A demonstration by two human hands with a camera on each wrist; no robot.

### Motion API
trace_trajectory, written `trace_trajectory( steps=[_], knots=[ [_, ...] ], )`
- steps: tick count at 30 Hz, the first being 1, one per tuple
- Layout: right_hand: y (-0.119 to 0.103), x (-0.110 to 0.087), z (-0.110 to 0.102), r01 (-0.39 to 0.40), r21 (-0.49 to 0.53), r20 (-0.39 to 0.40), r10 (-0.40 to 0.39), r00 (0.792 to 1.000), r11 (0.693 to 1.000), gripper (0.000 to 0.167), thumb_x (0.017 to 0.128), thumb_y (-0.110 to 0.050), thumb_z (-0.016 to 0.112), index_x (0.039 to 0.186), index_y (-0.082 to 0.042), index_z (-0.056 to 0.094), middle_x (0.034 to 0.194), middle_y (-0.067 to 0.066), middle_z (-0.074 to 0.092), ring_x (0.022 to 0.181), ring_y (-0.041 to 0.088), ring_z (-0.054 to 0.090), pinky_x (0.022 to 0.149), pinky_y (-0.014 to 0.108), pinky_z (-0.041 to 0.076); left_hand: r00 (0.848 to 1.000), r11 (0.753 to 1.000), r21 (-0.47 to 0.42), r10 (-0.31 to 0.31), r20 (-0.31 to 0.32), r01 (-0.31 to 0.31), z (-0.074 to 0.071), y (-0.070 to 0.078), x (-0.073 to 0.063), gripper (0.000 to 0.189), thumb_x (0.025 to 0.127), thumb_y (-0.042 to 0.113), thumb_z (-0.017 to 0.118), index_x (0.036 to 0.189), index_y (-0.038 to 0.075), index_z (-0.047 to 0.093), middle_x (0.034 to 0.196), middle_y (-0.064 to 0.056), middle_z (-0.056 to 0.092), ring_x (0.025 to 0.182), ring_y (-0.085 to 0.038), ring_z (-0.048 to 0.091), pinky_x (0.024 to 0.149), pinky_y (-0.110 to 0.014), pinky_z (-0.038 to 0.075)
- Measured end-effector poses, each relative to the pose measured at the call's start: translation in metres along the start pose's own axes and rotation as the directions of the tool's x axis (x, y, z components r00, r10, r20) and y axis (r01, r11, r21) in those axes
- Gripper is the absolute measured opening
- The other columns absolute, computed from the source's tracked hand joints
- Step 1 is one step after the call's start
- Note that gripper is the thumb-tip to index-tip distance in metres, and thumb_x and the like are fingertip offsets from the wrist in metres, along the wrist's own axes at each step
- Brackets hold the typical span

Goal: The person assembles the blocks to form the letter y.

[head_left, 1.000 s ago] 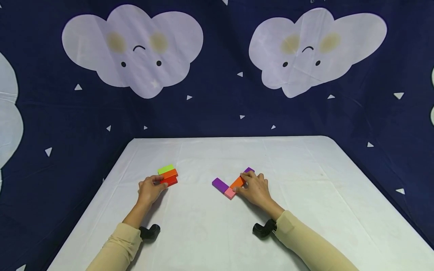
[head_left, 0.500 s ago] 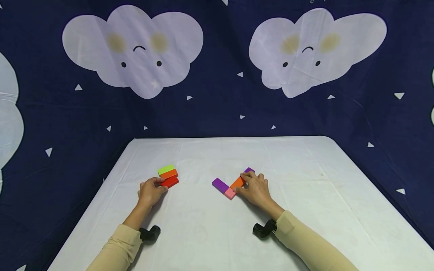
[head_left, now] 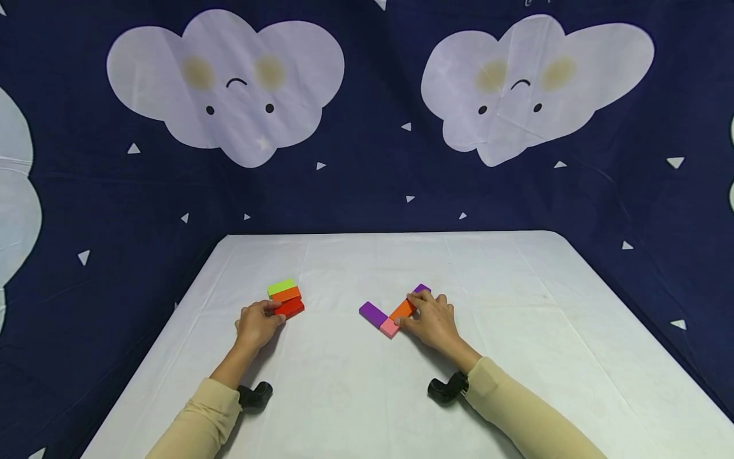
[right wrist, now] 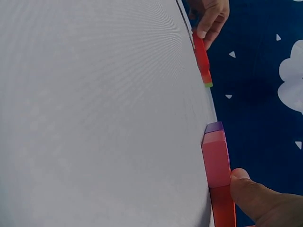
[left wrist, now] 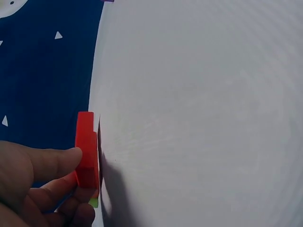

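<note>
Left hand (head_left: 258, 325) pinches red block (head_left: 290, 308); right hand (head_left: 431, 320) grips orange block (head_left: 401, 310). Sideways drag could part it from pink block (head_left: 389, 327) at seven o'clock.

Head view looks down toward the far edge of the tabletop (head_left: 355, 382) — wrist views, close and low, share the red block (head_left: 291, 308).

2 beige sleeves (head_left: 197, 417) and 2 curved black wrist pieces (head_left: 257, 396) are worn.

Head view evenly bright; soft shadows on the white tabletop (head_left: 344, 395); wrist views dimmer, faintly banded.
</note>
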State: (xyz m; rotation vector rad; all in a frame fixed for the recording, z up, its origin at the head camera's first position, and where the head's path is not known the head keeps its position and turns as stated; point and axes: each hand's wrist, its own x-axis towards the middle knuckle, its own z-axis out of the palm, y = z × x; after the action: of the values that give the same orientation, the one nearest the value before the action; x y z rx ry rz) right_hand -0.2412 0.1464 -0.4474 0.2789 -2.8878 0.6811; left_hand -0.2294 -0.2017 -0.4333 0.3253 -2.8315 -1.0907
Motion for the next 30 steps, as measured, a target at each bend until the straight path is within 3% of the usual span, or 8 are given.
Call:
trace_trajectory(
  steps=[6, 11, 15, 24, 30],
  knots=[
    [0.0, 0.0, -0.001, -0.006, -0.003, 0.008, 0.006, 1.0, 1.0, 0.066, 0.075, -0.048, 0.073, 0.127, -0.01, 0.06, 0.121, 0.007, 0.059, 0.089, 0.027, 0.044, 0.07, 0.034, 0.028, 0.998, 0.995, -0.082, 0.057, -0.021, -0.059, 0.002, 0.011, 0.001, 0.033, 0.083, 0.007, 0.062, 0.115, -0.002, 0.064, 0.113, -0.024, 0.062, 0.107, -0.036, 0.048, 0.092, -0.049, 0.029],
    [0.0, 0.001, -0.002, -0.006, -0.004, 0.008, 0.006, 1.0, 1.0, 0.066, 0.075, -0.048, 0.073, 0.127, -0.01, 0.06, 0.122, 0.006, 0.059, 0.089, 0.027, 0.044, 0.07, 0.034, 0.028, 0.995, 0.98, -0.175, 0.097, -0.013, -0.098, 0.009, 0.022, 0.006, 0.035, 0.083, 0.001, 0.061, 0.118, -0.002, 0.062, 0.118, -0.024, 0.059, 0.099, -0.032, 0.05, 0.08, -0.034, 0.039],
    [-0.001, 0.001, -0.002, -0.009, -0.004, 0.014, 0.009, 1.0, 1.0, 0.066, 0.075, -0.048, 0.073, 0.127, -0.01, 0.06, 0.122, 0.007, 0.059, 0.088, 0.027, 0.044, 0.07, 0.033, 0.027, 0.994, 0.967, -0.232, 0.106, 0.0, -0.103, 0.015, 0.031, 0.009, 0.034, 0.083, -0.002, 0.061, 0.118, -0.002, 0.063, 0.119, -0.022, 0.058, 0.091, -0.027, 0.052, 0.073, -0.025, 0.039],
    [-0.002, 0.002, -0.002, -0.013, -0.009, 0.015, 0.013, 1.0, 1.0, 0.067, 0.075, -0.048, 0.073, 0.128, -0.011, 0.06, 0.123, 0.006, 0.059, 0.09, 0.028, 0.044, 0.07, 0.034, 0.027, 0.993, 0.953, -0.283, 0.116, 0.014, -0.108, 0.024, 0.043, 0.014, 0.032, 0.083, -0.005, 0.059, 0.115, -0.002, 0.064, 0.107, -0.02, 0.055, 0.078, -0.021, 0.048, 0.06, -0.021, 0.038],
    [-0.001, 0.001, -0.002, -0.01, 0.0, 0.016, 0.01, 1.0, 1.0, 0.067, 0.075, -0.048, 0.074, 0.128, -0.01, 0.06, 0.122, 0.006, 0.059, 0.088, 0.026, 0.043, 0.071, 0.034, 0.028, 0.988, 0.949, -0.287, 0.147, 0.041, -0.129, 0.032, 0.05, 0.018, 0.032, 0.084, -0.004, 0.06, 0.115, 0.001, 0.065, 0.109, -0.017, 0.055, 0.068, -0.016, 0.043, 0.053, -0.021, 0.036]
  ],
)
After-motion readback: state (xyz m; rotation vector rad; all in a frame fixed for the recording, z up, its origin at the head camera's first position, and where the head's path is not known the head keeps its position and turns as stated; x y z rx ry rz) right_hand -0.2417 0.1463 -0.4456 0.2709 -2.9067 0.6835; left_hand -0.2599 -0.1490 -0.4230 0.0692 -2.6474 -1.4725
